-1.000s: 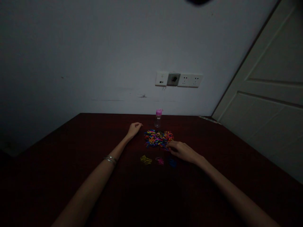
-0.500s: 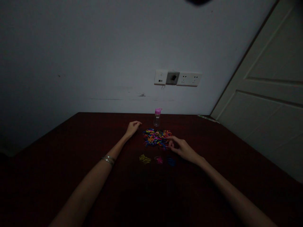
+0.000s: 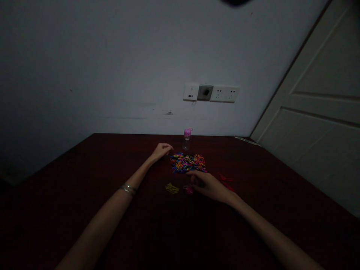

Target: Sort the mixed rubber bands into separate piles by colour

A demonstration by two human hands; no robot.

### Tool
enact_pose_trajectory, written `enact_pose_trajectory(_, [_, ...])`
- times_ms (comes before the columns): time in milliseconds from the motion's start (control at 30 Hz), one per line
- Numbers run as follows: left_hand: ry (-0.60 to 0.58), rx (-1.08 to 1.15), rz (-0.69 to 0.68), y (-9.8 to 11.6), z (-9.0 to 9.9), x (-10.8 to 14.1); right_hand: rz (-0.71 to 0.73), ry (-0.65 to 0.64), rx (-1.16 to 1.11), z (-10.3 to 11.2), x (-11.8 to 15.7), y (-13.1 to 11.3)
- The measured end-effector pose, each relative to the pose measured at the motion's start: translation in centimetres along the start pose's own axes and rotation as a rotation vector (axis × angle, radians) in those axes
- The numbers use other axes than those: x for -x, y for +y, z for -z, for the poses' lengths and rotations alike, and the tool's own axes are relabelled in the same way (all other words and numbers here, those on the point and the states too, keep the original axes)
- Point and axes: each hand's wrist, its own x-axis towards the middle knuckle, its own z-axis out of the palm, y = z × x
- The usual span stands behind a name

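Note:
A pile of small multicoloured rubber bands (image 3: pixel 188 162) lies on the dark red table. Left of the pile, my left hand (image 3: pixel 162 150) rests with loosely bent fingers and nothing visible in them. My right hand (image 3: pixel 209 184) is low over the table just in front of the pile, thumb and index finger apart. Its fingertips are close to a small pink group of bands (image 3: pixel 188 189), partly behind the thumb. A yellow group of bands (image 3: pixel 171 188) lies to the left of the pink one. Red bands (image 3: pixel 225 181) lie beyond the right wrist, partly covered.
A clear bottle with a pink lid (image 3: pixel 186 140) stands behind the pile, near the wall. Sockets and switches (image 3: pixel 210 93) are set in the wall. A pale panelled door (image 3: pixel 317 101) is at the right, and a thin strip (image 3: pixel 247 141) lies along the table's back edge.
My right hand has moved left and nearer to me, from the pile's right edge towards the pink group, now covering the blue group. Red bands have come into view. My left hand has shifted slightly right.

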Motion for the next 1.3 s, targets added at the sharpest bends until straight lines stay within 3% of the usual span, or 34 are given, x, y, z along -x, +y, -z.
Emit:
enact_pose_trajectory(167, [-0.52, -0.095, 0.015, 2.9, -1.3, 0.8, -0.005, 0.074, -0.077, 1.2, -0.1, 0.9])
enact_pose_trajectory(267, [-0.652, -0.231, -0.044, 4.1, -2.8, 1.5, -0.032, 0.139, -0.108, 2.3, -0.1, 1.5])
enact_pose_trajectory(500, [-0.72, -0.498, -0.139, 5.5, -5.6, 3.0, -0.113, 0.237, -0.047, 3.7, 0.2, 4.0])
enact_pose_trajectory(767, [-0.712, -0.617, -0.258, 4.8, -7.3, 3.6, -0.102, 0.169, -0.019, 3.7, 0.2, 4.3])
enact_pose_trajectory(1067, [-0.685, -0.677, -0.32, 4.9, -7.3, 3.7, -0.074, 0.141, 0.051, 3.7, 0.4, 4.8])
enact_pose_trajectory(1300, [-0.816, -0.625, -0.225, 6.3, -6.2, 3.6, -0.057, 0.097, 0.063, 3.6, 0.4, 5.0])
